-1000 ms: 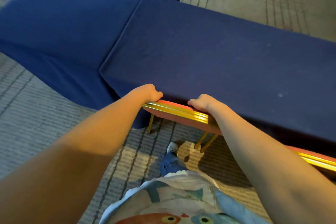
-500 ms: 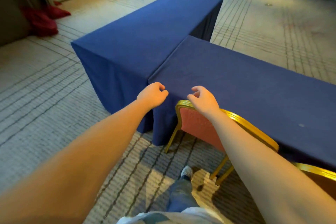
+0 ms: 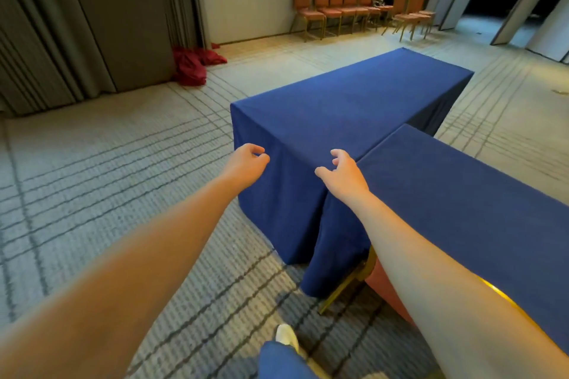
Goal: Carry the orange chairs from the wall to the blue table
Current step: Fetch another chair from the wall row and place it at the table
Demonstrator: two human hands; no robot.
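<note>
- Left hand point(image 3: 246, 163) and right hand point(image 3: 343, 171) are hovering, fingers point(image 3: 255, 148) loosely curled, gripping nothing.
- One orange chair point(image 3: 380, 284) is standing against the blue table point(image 3: 462, 194); other chairs point(image 3: 335, 0) are lining the far wall point(image 3: 246, 3).

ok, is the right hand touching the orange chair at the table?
Apart. The head view shows the right hand loosely curled in the air against the blue table, well above the orange chair tucked below.

Matt cloth blue table point(image 3: 354, 108), ribbed carpet point(image 3: 123, 163)
</note>
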